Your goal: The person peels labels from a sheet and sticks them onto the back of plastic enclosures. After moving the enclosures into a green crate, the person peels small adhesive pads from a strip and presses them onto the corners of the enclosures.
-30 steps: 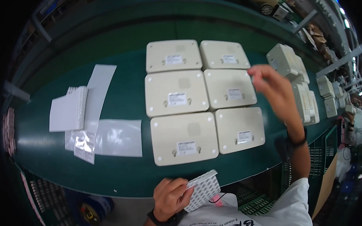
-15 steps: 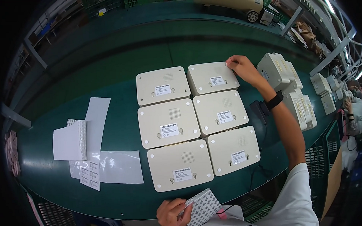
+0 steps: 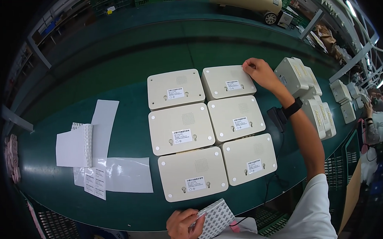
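Observation:
Several cream plastic housings (image 3: 181,115) lie in two columns, each with a dotted grille, a white label and two keyhole slots facing up. Most show round white pads at their corners; the far-left housing (image 3: 161,80) has dark corner holes instead. With curled fingers, my right hand (image 3: 259,73) presses on the far right corner of the far-right housing (image 3: 217,81). Its fingertips cover that corner, so I cannot see what is under them. Near the table's front edge, my left hand (image 3: 183,226) grips a patterned backing sheet (image 3: 218,219) between thumb and fingers.
White sheets and a label sheet (image 3: 94,182) lie on the green table (image 3: 46,183) at left. More cream housings (image 3: 297,75) are stacked at right. A black adapter (image 3: 276,116) with a cable sits by my right wrist. Another person (image 3: 379,121) is at the far right.
The whole view has shifted slightly, moving the housings a little to the right. My right fingertips stay at the same housing corner, and my left hand still holds the sheet.

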`<move>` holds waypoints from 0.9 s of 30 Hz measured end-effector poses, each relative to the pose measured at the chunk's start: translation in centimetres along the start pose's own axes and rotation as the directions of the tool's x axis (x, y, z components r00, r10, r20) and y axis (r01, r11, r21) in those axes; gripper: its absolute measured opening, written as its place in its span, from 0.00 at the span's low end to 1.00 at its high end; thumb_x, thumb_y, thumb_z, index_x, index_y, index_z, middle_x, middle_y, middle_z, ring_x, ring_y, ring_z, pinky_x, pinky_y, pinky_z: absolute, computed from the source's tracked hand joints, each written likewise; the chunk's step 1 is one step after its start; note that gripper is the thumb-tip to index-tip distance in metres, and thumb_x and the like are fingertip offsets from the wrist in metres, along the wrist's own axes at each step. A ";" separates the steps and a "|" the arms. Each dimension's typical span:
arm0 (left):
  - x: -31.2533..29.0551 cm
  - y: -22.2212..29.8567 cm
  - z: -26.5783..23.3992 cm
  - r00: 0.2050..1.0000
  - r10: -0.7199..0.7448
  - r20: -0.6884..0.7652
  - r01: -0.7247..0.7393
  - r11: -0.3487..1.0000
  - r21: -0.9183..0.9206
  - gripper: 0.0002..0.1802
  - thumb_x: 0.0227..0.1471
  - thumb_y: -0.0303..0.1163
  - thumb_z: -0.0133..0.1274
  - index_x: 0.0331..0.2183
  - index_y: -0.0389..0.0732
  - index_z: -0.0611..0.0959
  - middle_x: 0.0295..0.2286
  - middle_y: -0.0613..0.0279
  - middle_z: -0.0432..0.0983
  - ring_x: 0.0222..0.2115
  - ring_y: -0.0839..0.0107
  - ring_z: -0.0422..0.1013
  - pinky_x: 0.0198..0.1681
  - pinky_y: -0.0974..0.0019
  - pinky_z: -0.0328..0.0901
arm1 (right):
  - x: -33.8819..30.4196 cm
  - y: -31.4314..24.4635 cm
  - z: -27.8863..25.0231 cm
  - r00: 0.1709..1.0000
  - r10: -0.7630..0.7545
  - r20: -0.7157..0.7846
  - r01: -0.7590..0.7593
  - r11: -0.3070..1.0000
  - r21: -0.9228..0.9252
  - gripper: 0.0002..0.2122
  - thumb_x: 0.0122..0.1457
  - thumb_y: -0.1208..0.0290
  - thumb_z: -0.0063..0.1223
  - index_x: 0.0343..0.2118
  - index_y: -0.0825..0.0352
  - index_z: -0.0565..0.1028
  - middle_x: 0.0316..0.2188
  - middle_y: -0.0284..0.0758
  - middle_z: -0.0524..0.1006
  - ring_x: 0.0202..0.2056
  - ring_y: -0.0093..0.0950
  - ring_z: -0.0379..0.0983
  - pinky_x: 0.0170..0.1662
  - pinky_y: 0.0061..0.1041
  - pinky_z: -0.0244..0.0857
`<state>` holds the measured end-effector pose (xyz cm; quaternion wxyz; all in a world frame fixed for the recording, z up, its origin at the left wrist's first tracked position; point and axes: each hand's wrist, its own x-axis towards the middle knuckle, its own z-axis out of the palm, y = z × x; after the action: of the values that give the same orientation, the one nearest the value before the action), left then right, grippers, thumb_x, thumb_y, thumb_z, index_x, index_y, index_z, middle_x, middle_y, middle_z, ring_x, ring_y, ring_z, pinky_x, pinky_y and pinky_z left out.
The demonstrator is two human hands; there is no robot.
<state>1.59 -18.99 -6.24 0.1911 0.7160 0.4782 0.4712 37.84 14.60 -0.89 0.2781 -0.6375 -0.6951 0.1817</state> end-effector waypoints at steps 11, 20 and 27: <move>0.2 0.1 0.1 1.000 0.007 -0.004 -0.007 1.000 0.000 0.22 0.39 0.21 0.70 0.33 0.39 0.73 0.28 0.54 0.80 0.21 0.61 0.74 0.23 0.65 0.66 | 0.4 0.1 0.2 0.994 0.089 -0.055 -0.085 0.993 0.082 0.08 0.57 0.69 0.55 0.32 0.69 0.77 0.29 0.37 0.79 0.31 0.28 0.75 0.37 0.25 0.69; 0.0 -0.1 0.0 0.999 0.020 -0.028 -0.021 1.000 -0.012 0.22 0.39 0.21 0.71 0.34 0.39 0.74 0.28 0.54 0.80 0.21 0.61 0.74 0.23 0.64 0.66 | 0.4 -0.9 0.8 0.919 0.378 0.115 -0.380 0.767 0.517 0.05 0.58 0.69 0.56 0.36 0.62 0.77 0.31 0.30 0.76 0.34 0.23 0.72 0.36 0.21 0.66; 1.2 -0.5 -0.6 0.982 0.187 0.011 -0.186 0.980 -0.076 0.21 0.41 0.23 0.70 0.34 0.40 0.74 0.30 0.54 0.81 0.22 0.64 0.75 0.24 0.65 0.67 | -2.3 1.2 -1.1 0.969 -0.154 -0.192 0.195 0.956 0.220 0.03 0.64 0.72 0.54 0.38 0.63 0.77 0.35 0.26 0.76 0.38 0.18 0.70 0.40 0.18 0.64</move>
<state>0.91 -17.80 -5.75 0.1770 0.7543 0.3893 0.4982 39.50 12.32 -1.14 0.4267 -0.5490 -0.6953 0.1820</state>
